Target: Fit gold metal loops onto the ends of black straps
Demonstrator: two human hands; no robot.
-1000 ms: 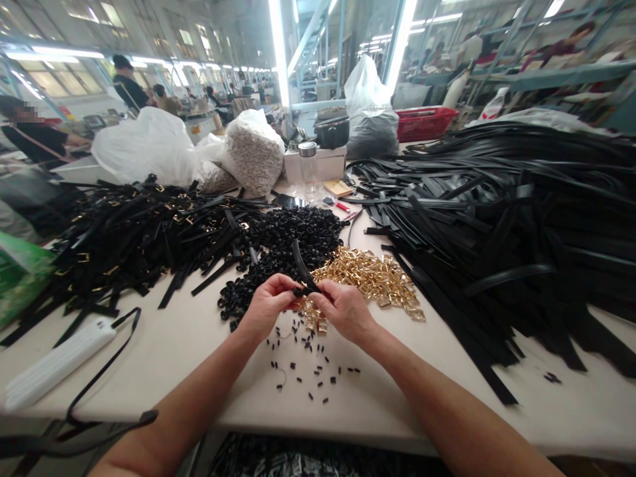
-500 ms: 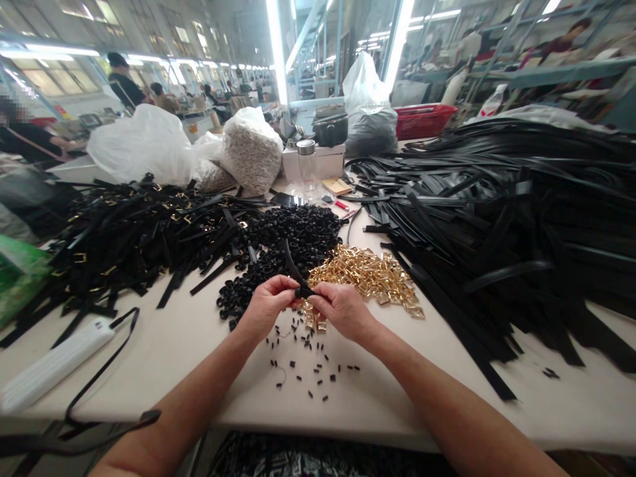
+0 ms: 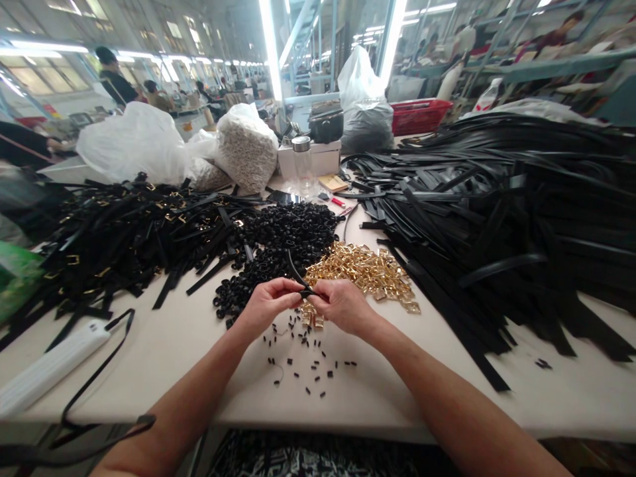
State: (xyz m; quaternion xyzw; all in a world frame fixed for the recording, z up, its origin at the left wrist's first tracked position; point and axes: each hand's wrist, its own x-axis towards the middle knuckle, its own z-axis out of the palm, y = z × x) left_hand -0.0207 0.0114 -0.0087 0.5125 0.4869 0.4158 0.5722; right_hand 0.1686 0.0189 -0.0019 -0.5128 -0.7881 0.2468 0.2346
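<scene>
Both hands meet over the middle of the table, pinching one black strap [image 3: 296,270] whose free end sticks up and away from me. My left hand [image 3: 271,303] is closed on it from the left, thumb and forefinger together. From the other side my right hand [image 3: 345,305] grips the same strap, its fingers curled. Whatever small part lies between the fingertips is too dark to make out. Just beyond are a heap of black loops [image 3: 293,232] and a pile of gold buckles [image 3: 365,268]. Small black bits [image 3: 308,364] lie scattered on the table nearer me.
Long black straps [image 3: 472,225] cover the right side. Straps with gold buckles [image 3: 134,232] are heaped at left, behind a white power strip [image 3: 54,364]. At the back stand plastic bags [image 3: 248,142], a glass jar [image 3: 301,165] and a red basket [image 3: 420,116]. People sit farther off.
The strap's raised end has turned and now looks thinner, more edge-on. Both hands stay together on it, the right fingers slightly more curled. The whole view has shifted a little.
</scene>
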